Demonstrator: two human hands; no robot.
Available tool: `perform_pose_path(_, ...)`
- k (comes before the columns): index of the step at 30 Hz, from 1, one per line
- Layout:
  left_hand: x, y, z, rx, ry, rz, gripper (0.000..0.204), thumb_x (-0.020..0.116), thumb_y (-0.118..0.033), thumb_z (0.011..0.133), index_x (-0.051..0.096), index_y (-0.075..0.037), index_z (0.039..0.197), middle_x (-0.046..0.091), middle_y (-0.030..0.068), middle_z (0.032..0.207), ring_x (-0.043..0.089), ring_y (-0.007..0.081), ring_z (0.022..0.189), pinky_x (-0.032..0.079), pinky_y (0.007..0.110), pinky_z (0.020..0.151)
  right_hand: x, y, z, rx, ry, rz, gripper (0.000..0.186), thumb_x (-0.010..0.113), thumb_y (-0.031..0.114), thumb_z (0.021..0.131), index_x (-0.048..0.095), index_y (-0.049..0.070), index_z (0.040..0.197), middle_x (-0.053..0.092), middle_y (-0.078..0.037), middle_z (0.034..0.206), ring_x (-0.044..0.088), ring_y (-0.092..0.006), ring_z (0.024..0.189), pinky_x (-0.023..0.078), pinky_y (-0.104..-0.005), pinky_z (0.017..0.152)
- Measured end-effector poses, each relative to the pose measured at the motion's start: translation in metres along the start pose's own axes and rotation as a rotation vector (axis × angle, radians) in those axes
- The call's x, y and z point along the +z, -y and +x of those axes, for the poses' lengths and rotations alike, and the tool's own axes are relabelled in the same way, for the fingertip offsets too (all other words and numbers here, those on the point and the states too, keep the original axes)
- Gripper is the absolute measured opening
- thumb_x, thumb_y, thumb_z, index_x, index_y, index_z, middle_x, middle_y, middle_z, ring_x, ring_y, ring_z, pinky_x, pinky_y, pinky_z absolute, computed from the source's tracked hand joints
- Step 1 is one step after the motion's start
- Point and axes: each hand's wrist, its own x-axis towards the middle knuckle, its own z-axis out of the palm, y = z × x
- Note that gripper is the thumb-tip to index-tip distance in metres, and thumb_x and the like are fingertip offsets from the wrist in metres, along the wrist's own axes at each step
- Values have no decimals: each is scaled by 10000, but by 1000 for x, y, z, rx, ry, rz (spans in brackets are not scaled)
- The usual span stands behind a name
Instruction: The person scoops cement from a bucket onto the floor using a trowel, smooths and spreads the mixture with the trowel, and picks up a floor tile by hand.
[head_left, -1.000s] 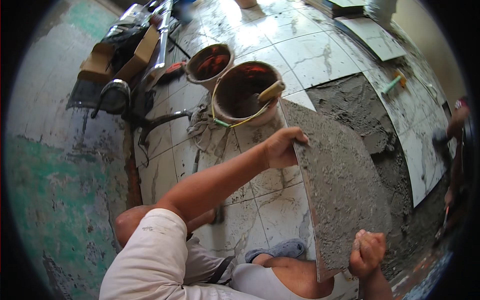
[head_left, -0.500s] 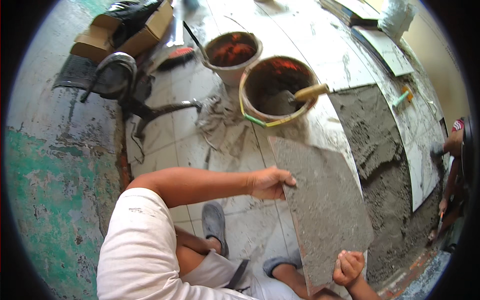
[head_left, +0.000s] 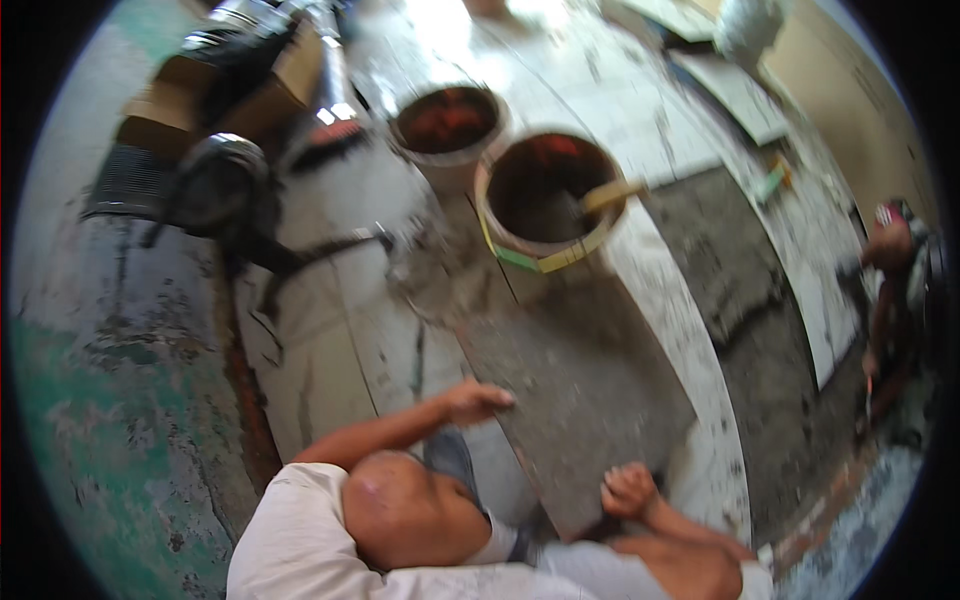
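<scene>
A rectangular tile [head_left: 585, 395] spread with grey mortar lies tilted between my two hands, slightly smeared by motion. My left hand [head_left: 478, 400] grips its left edge, with the thumb on the mortar side and the fingers hidden behind. At the lower right corner my right hand [head_left: 628, 490] is closed around the edge. Beyond the tile's far edge stands a bucket [head_left: 492, 205] with a yellow and green handle. A wooden-handled trowel [head_left: 612, 194] rests in that bucket.
A second bucket [head_left: 400, 135] stands behind. Wet mortar [head_left: 715, 260] fills a strip of floor at right, beside laid white marbled tiles [head_left: 825, 325]. Another person [head_left: 885, 250] works at the far right. A rag [head_left: 425, 265], a cardboard box [head_left: 160, 115] and a dark tool [head_left: 290, 255] lie left.
The tile has moved left and nearer to me, both hands moving with it. The view has shifted and blurred, and my knee shows more now.
</scene>
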Motion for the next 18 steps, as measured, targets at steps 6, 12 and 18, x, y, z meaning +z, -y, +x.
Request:
perform_pose_path(6, -29, 24, 10, 96, -117, -98, 287, 634, 11, 791, 581, -69, 1062, 633, 40, 975, 615, 182, 894, 466, 362, 860, 51, 4, -7, 125, 21, 114, 178, 625, 136, 700, 518, 155, 841, 562, -29, 938, 543, -187, 856, 444, -340, 748)
perform_pose_path(12, -52, 45, 17, 167, -263, -91, 357, 638, -17, 807, 507, -67, 1135, 604, 33, 1044, 586, 171, 949, 478, 353, 843, 86, 4, -15, 177, 240, 117, 262, 634, 190, 681, 485, 181, 897, 490, -17, 978, 463, -186, 910, 365, -354, 823)
perform_pose_path(18, -81, 63, 23, 170, -374, 53, 499, 702, -187, 804, 432, -60, 1204, 596, -18, 984, 582, 137, 894, 502, 305, 679, 94, -11, -11, 211, 398, 194, 601, 763, 329, 550, 438, 192, 1036, 407, -45, 1141, 365, -216, 1067, 314, -377, 886)
